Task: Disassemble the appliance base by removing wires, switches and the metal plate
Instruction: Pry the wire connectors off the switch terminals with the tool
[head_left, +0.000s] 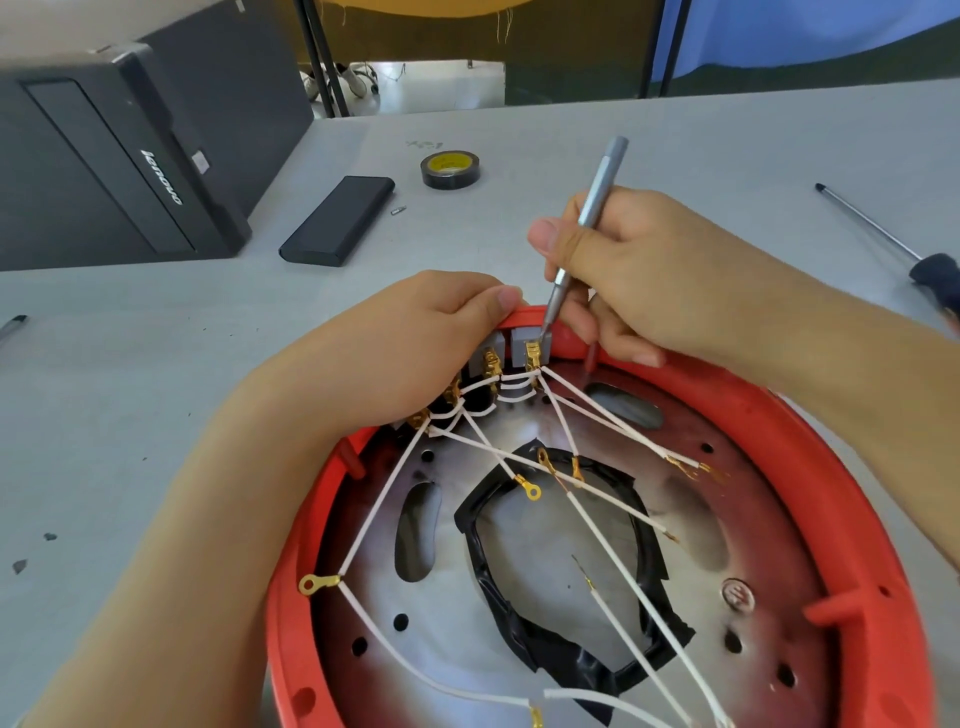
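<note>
A round red appliance base (810, 467) lies open on the table, with a shiny metal plate (561, 551) inside it and black tape around the plate's central hole. Grey switches (522, 348) sit at the far rim, with gold terminals and several white wires (613, 551) fanning out over the plate. My left hand (410, 348) grips the rim and the switch block from the left. My right hand (644, 270) holds a thin silver screwdriver (587, 218) like a pen, its tip at the gold terminal of the right switch.
A black Lenovo computer case (119, 156) stands at the far left. A black flat case (337, 221), a loose bit (398, 210) and a roll of black tape (449, 169) lie beyond the base. A long screwdriver (883, 234) lies at the right.
</note>
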